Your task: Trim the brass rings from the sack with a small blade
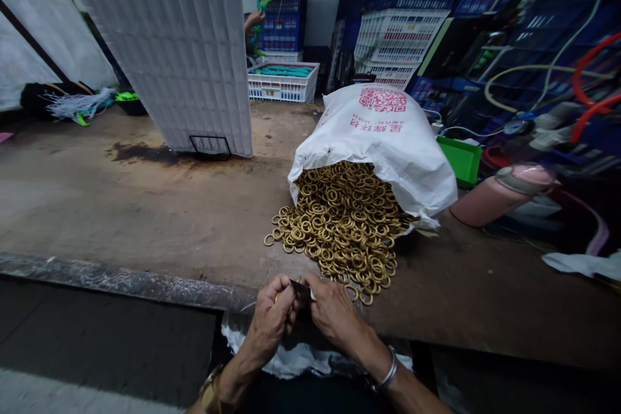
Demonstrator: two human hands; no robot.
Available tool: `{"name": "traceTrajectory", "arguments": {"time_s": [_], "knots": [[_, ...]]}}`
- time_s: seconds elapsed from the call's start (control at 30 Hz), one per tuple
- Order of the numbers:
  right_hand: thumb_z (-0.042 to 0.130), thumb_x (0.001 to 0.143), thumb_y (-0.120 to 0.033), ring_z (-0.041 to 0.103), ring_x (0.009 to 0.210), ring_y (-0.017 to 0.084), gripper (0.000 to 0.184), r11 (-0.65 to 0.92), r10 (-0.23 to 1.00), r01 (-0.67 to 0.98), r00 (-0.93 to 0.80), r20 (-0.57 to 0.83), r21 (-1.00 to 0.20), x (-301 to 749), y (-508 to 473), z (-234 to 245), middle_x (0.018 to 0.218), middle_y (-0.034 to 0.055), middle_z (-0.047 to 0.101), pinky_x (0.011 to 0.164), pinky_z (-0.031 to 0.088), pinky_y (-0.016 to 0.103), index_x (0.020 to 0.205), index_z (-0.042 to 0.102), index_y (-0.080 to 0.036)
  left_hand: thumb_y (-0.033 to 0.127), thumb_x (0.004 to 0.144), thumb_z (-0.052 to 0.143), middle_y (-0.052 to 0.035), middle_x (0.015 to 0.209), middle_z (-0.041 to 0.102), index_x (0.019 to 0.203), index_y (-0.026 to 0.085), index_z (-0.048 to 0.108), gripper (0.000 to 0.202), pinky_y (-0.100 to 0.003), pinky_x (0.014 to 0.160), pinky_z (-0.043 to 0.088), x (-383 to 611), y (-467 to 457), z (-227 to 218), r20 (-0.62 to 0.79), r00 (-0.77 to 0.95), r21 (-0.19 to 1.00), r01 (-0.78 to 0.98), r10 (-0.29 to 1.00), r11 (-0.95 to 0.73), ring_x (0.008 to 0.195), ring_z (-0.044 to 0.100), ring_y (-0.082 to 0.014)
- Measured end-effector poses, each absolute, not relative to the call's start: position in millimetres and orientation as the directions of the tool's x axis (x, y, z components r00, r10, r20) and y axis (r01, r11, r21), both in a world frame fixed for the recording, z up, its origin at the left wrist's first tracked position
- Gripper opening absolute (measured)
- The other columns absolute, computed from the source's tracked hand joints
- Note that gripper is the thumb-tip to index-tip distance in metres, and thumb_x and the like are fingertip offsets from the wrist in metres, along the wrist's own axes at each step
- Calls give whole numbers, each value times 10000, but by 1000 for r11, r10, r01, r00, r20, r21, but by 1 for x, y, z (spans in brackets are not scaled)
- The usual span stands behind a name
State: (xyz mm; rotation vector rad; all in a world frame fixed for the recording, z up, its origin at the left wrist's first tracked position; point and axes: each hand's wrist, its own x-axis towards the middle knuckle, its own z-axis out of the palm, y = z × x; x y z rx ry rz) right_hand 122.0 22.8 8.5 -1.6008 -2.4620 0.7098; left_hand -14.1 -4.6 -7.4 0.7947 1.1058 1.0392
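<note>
A heap of brass rings point(342, 223) spills from an open white sack point(388, 136) onto the brown worktable point(145, 213). Both my hands meet at the table's near edge, just in front of the heap. My left hand point(272, 320) is closed in a pinch on a brass ring and a thin wire or strip. My right hand point(334, 310) is closed on a small dark piece point(299, 286) that touches the ring. A bracelet shows on each wrist.
A white ribbed panel point(184, 45) stands on the table at the back left, with a dark stain point(140, 154) by its foot. Blue and white crates point(284, 81) are stacked behind. A green box point(460, 158), a pink cylinder point(504, 194) and hoses lie right. Another person's hand point(255, 18) shows far back.
</note>
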Motion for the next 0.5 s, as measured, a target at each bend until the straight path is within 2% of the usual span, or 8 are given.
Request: {"name": "traceTrajectory", "arguments": {"time_s": [0.27,0.5], "knots": [[365,690,-62,535,617,148,269,330,906,886,-394,-156,-326,118,23,8,728,42,628,539,224,261,879,523,-169,468,763,485,85,489,406,678,197,372,305,-139,350,269,-17,-8,-6,-356,82,897,-251,931,365,361,320,-35],[383,668,-69,523,617,140,265,398,844,819,-503,-185,-412,119,23,12,691,25,614,528,238,238,878,512,-168,467,752,507,79,496,413,653,187,383,322,-137,343,279,-21,-10,-5,-303,106,924,-210,947,319,363,329,-31]]}}
